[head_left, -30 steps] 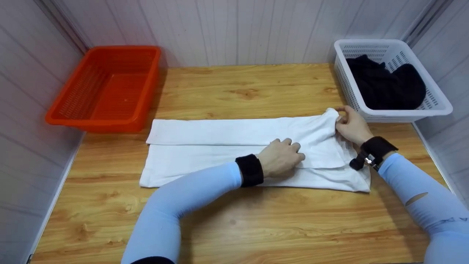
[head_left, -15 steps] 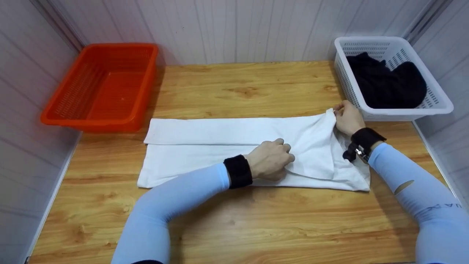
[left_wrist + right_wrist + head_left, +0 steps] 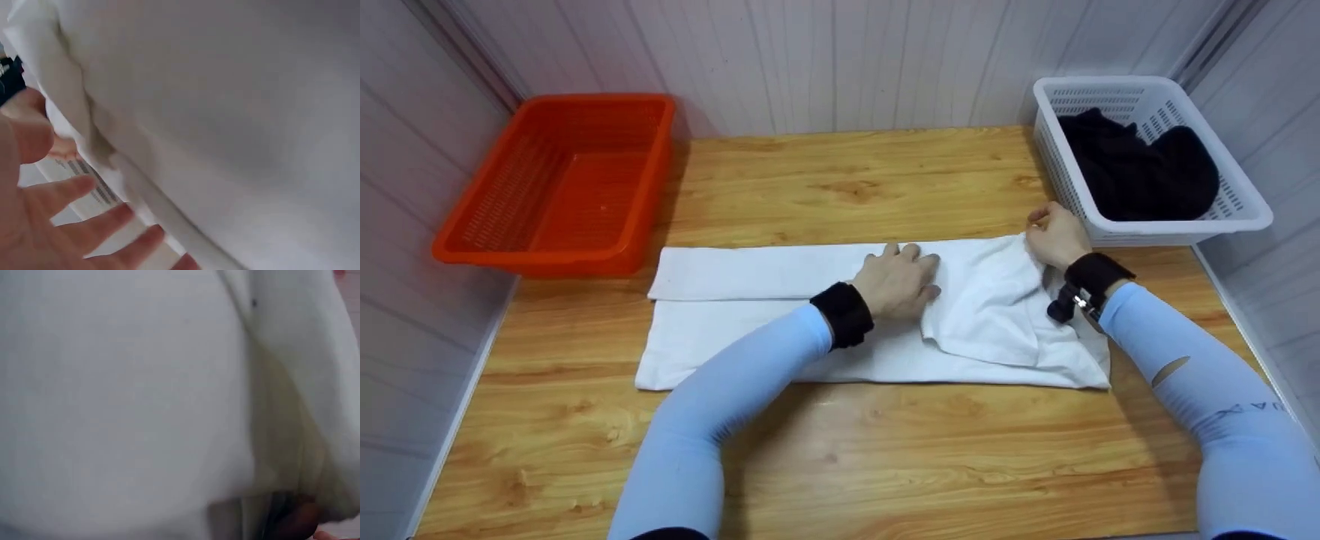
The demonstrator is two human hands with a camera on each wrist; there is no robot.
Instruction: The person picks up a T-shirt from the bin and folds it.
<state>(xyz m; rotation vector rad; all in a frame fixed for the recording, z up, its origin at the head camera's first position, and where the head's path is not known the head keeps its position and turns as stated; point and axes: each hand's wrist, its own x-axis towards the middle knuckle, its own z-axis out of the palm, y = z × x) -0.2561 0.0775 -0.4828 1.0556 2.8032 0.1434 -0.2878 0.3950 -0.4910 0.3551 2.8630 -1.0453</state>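
Observation:
A white T-shirt (image 3: 735, 337) lies folded into a long strip, with one side turned over along its far half. Near its right end, a sleeve-like flap (image 3: 982, 322) is laid across toward the near side, creased and bunched. My left hand (image 3: 894, 281) is over the middle of the shirt, just left of that flap. In the left wrist view its fingers (image 3: 101, 225) are spread and nearly straight beside the cloth. My right hand (image 3: 1057, 238) pinches the shirt at its far right corner. White cloth fills most of the right wrist view, hiding nearly all of that hand.
An orange basket (image 3: 634, 217) stands at the back left. At the back right, close behind my right hand, is a white basket (image 3: 1177, 225) holding black cloth (image 3: 1140, 169). Pale panel walls (image 3: 840, 67) enclose the wooden table (image 3: 847, 465) at the back and sides.
My left hand has moved left and away from me, off the flap's edge. The flap now lies farther left. My right hand has kept its grip at the far right corner, shifting slightly left.

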